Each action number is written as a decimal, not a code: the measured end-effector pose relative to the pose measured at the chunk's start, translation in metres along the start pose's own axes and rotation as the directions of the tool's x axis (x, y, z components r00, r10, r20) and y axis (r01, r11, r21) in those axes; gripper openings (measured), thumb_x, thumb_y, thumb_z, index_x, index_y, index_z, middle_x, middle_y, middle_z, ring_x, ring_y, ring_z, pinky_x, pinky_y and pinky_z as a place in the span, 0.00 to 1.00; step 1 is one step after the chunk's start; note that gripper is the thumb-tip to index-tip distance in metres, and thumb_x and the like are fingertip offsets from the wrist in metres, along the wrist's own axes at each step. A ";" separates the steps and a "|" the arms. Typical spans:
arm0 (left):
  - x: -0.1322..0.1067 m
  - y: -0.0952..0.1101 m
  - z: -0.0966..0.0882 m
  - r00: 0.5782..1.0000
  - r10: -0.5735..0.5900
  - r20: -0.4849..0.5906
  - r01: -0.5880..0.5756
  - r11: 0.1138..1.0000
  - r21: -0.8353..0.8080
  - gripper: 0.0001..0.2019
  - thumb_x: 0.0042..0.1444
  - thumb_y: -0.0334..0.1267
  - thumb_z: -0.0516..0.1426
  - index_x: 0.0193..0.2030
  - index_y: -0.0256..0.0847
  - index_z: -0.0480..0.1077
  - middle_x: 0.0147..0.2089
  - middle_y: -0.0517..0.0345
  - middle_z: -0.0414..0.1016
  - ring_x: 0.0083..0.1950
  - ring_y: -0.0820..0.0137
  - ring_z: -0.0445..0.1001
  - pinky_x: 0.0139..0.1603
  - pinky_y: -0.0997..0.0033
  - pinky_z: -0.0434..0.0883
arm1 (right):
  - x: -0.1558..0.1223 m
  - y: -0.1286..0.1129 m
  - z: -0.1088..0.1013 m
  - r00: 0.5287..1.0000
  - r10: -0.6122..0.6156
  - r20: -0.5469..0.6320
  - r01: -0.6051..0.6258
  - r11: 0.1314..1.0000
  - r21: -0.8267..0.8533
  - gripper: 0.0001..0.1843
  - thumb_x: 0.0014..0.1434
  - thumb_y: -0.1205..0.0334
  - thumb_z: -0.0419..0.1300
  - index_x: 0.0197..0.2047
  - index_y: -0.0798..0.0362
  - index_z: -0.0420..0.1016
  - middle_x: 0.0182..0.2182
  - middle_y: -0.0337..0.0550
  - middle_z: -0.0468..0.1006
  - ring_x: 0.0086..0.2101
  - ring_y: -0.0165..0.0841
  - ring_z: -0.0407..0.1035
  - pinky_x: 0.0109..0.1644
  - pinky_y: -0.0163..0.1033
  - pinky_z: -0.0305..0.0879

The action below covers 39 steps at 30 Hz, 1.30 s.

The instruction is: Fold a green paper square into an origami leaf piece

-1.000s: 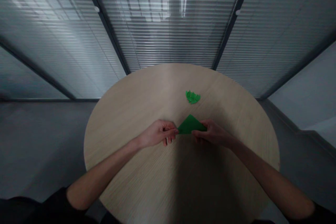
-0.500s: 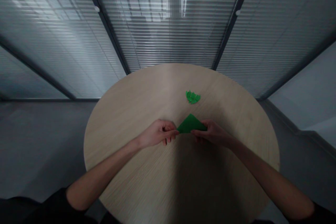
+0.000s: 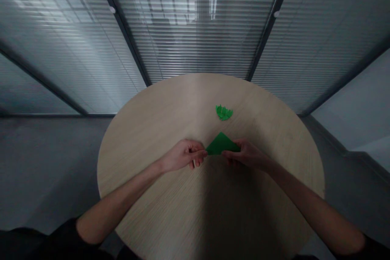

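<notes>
The left hand [image 3: 185, 154] pinches one corner of a green triangular sheet [image 3: 222, 144] between thumb and fingers; the right hand [image 3: 246, 153] pinches the opposite corner — so the sheet spans the gap between them. Just beyond the hands, a crumpled-looking green piece [image 3: 224, 113] lies on the round bench [image 3: 146, 130].

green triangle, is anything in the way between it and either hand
Nothing visible: the left hand pinches the green triangle at its left corner, the right hand at its right. The jagged green item lies beyond on the table, not between.
</notes>
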<state>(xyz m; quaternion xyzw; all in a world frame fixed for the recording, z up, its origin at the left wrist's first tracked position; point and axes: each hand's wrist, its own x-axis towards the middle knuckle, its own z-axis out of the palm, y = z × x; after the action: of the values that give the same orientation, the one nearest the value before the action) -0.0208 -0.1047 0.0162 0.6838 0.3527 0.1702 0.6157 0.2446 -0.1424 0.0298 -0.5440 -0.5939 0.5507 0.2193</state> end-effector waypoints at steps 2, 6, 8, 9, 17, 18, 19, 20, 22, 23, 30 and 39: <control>0.001 0.000 -0.001 1.000 -0.010 0.003 0.010 1.000 -0.021 0.24 0.63 0.59 0.61 0.34 0.35 0.75 0.29 0.55 0.77 0.26 0.74 0.74 0.24 0.77 0.73 | 0.000 0.000 0.000 1.000 -0.010 -0.002 0.010 1.000 0.006 0.20 0.54 0.45 0.68 0.28 0.54 0.76 0.23 0.41 0.78 0.22 0.28 0.69 0.25 0.32 0.61; 0.004 0.003 -0.001 0.999 -0.038 -0.007 0.037 0.995 -0.090 0.33 0.64 0.66 0.53 0.33 0.33 0.76 0.28 0.53 0.78 0.24 0.74 0.73 0.23 0.76 0.74 | 0.002 0.001 -0.001 1.000 -0.012 0.008 0.011 1.000 0.028 0.20 0.54 0.44 0.68 0.29 0.54 0.76 0.24 0.41 0.79 0.22 0.28 0.69 0.25 0.32 0.62; 0.005 0.003 -0.001 0.998 -0.054 -0.024 0.052 0.992 -0.112 0.35 0.64 0.69 0.52 0.32 0.33 0.76 0.26 0.53 0.77 0.23 0.74 0.73 0.22 0.75 0.73 | 0.002 0.001 -0.001 1.000 -0.003 0.009 0.003 0.999 0.034 0.21 0.53 0.43 0.69 0.28 0.54 0.76 0.23 0.41 0.78 0.21 0.28 0.69 0.24 0.32 0.61; 0.005 0.003 -0.001 0.998 -0.061 -0.029 0.057 0.992 -0.116 0.35 0.64 0.69 0.51 0.32 0.33 0.76 0.26 0.53 0.77 0.23 0.73 0.73 0.22 0.75 0.73 | 0.002 0.001 -0.001 1.000 0.000 0.007 -0.001 0.999 0.035 0.21 0.53 0.43 0.69 0.28 0.54 0.76 0.23 0.41 0.78 0.21 0.28 0.68 0.24 0.32 0.61; 0.003 0.002 -0.001 1.000 -0.027 0.001 0.027 0.999 -0.035 0.24 0.64 0.59 0.59 0.34 0.36 0.73 0.29 0.56 0.77 0.26 0.74 0.74 0.23 0.77 0.73 | 0.002 0.002 0.000 1.000 -0.019 0.005 0.019 0.999 0.028 0.20 0.54 0.45 0.69 0.28 0.54 0.76 0.23 0.41 0.79 0.22 0.27 0.69 0.25 0.32 0.62; 0.002 0.002 -0.002 1.000 -0.018 0.006 0.018 1.000 -0.024 0.22 0.63 0.57 0.60 0.34 0.36 0.73 0.29 0.57 0.77 0.26 0.74 0.74 0.23 0.78 0.73 | 0.003 0.003 0.000 1.000 -0.018 0.008 0.018 1.000 0.025 0.20 0.55 0.45 0.69 0.28 0.54 0.77 0.23 0.41 0.79 0.22 0.28 0.69 0.25 0.32 0.63; 0.002 0.001 -0.002 1.000 -0.010 0.013 0.010 1.000 -0.016 0.20 0.63 0.55 0.61 0.34 0.36 0.73 0.30 0.57 0.77 0.27 0.74 0.74 0.23 0.78 0.73 | 0.003 0.003 0.000 1.000 -0.013 0.009 0.013 1.000 0.023 0.20 0.55 0.44 0.69 0.28 0.54 0.77 0.23 0.41 0.79 0.22 0.28 0.69 0.25 0.32 0.63; 0.002 0.001 -0.002 1.000 -0.005 0.018 0.005 1.000 -0.012 0.19 0.63 0.54 0.62 0.35 0.36 0.73 0.30 0.57 0.77 0.27 0.74 0.74 0.23 0.79 0.73 | 0.003 0.003 0.000 1.000 -0.007 0.010 0.007 1.000 0.019 0.20 0.54 0.44 0.69 0.28 0.54 0.76 0.23 0.41 0.79 0.22 0.28 0.69 0.25 0.32 0.62; 0.002 0.001 -0.003 1.000 -0.004 0.028 0.004 1.000 -0.004 0.18 0.63 0.52 0.62 0.35 0.36 0.73 0.31 0.57 0.78 0.27 0.75 0.74 0.23 0.79 0.72 | 0.003 0.003 0.000 1.000 0.002 0.014 -0.002 1.000 0.009 0.20 0.54 0.43 0.69 0.28 0.54 0.76 0.23 0.41 0.79 0.22 0.28 0.69 0.24 0.32 0.61; 0.002 0.000 -0.004 1.000 -0.006 0.030 0.006 1.000 0.000 0.18 0.63 0.52 0.62 0.35 0.37 0.73 0.30 0.57 0.77 0.27 0.75 0.74 0.23 0.79 0.72 | 0.003 0.003 -0.001 1.000 0.003 0.016 -0.004 1.000 0.008 0.21 0.54 0.43 0.69 0.29 0.53 0.76 0.23 0.41 0.79 0.22 0.28 0.69 0.24 0.32 0.61; -0.001 0.001 -0.011 0.999 -0.033 0.000 0.033 0.999 0.008 0.19 0.61 0.54 0.62 0.34 0.37 0.71 0.28 0.59 0.75 0.26 0.75 0.73 0.23 0.78 0.71 | 0.006 0.012 -0.010 1.000 -0.029 -0.002 0.029 0.999 0.019 0.19 0.55 0.44 0.68 0.33 0.54 0.76 0.24 0.39 0.79 0.21 0.27 0.68 0.23 0.31 0.59; -0.006 0.004 -0.019 0.996 -0.090 0.015 0.089 0.994 0.057 0.19 0.59 0.55 0.63 0.32 0.39 0.69 0.28 0.60 0.74 0.26 0.74 0.73 0.23 0.77 0.72 | 0.007 0.014 -0.018 0.999 0.033 0.010 -0.033 0.998 0.060 0.19 0.52 0.44 0.69 0.31 0.52 0.75 0.23 0.38 0.77 0.20 0.26 0.67 0.22 0.32 0.59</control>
<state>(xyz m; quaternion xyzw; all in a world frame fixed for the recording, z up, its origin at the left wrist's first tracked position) -0.0366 -0.0952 0.0245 0.6859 0.3822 0.1262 0.6062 0.2629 -0.1313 0.0205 -0.5445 -0.5691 0.5740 0.2239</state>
